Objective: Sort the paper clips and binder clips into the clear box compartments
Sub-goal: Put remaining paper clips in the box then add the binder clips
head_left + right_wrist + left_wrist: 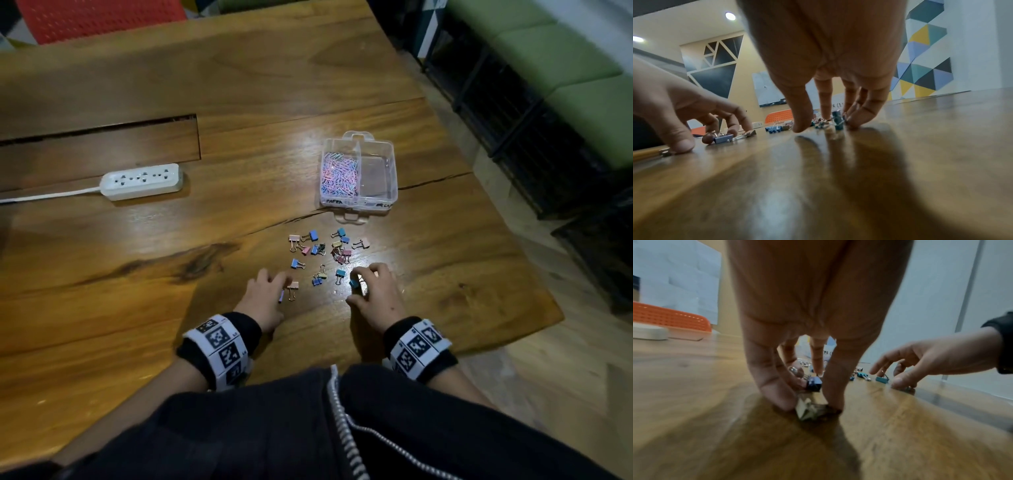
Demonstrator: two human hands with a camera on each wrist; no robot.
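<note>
The clear box (383, 178) stands on the table, its left compartment full of pastel paper clips (339, 171). Its right compartment looks bare. Several coloured binder clips (322, 251) lie scattered in front of the box. My left hand (270, 291) is low on the table, its curled fingers pinching a blue binder clip (814, 383), with a beige clip (293, 286) at its fingertips. To the right, my right hand (371, 284) curls its fingers round a teal binder clip (838, 121) standing on the wood. The right thumb (801, 123) touches down a little apart from that clip.
A white power strip (144, 181) with its cord lies at the left. A slot (99, 150) is cut into the wooden table behind it. The table's right edge (534, 274) is close to the box. An orange chair (99, 17) stands at the far side.
</note>
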